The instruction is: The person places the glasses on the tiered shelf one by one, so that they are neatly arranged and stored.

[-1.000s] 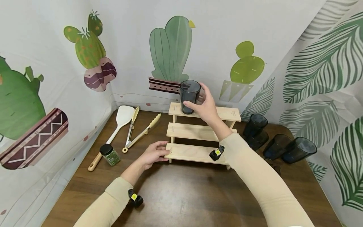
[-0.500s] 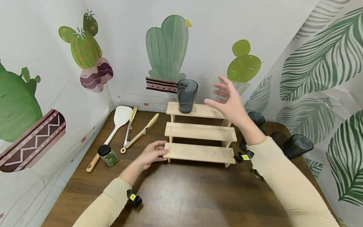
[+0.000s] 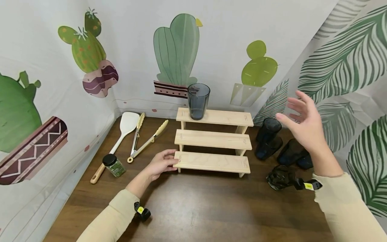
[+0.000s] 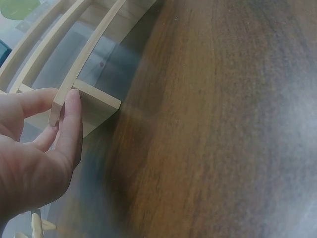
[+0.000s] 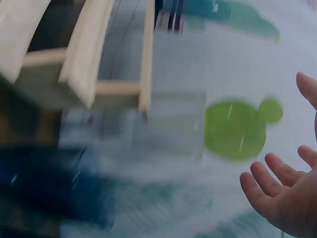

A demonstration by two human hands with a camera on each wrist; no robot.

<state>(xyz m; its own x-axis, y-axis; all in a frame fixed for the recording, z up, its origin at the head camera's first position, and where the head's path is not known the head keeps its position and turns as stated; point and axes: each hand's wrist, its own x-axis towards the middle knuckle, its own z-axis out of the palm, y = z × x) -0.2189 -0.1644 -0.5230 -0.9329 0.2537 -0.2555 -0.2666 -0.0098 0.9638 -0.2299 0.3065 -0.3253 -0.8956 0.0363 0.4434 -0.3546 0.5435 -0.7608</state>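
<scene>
A three-tier wooden rack (image 3: 213, 139) stands on the table, and my left hand (image 3: 161, 164) pinches the left end of its lowest shelf. In the left wrist view, the thumb lies on one face of that board (image 4: 74, 69) and the fingers on the other. Upright on the left of the top shelf is a dark glass tumbler (image 3: 198, 102). My right hand (image 3: 306, 122) is in the air at the right with its fingers spread, holding nothing. Below and left of it are several more dark tumblers (image 3: 268, 148); the hand and forearm partly hide them.
Left of the rack lie tongs (image 3: 148, 144) with cream tips and a white spatula (image 3: 128, 124). A black-lidded jar (image 3: 114, 165) of green flakes rests against the spatula's handle. A dark transparent object (image 3: 279, 177) sits nearest the right forearm. Printed cloth hangs behind the table.
My right hand has let go of the tumbler on the top shelf and moved right, over the other tumblers. The left hand keeps its grip on the rack.
</scene>
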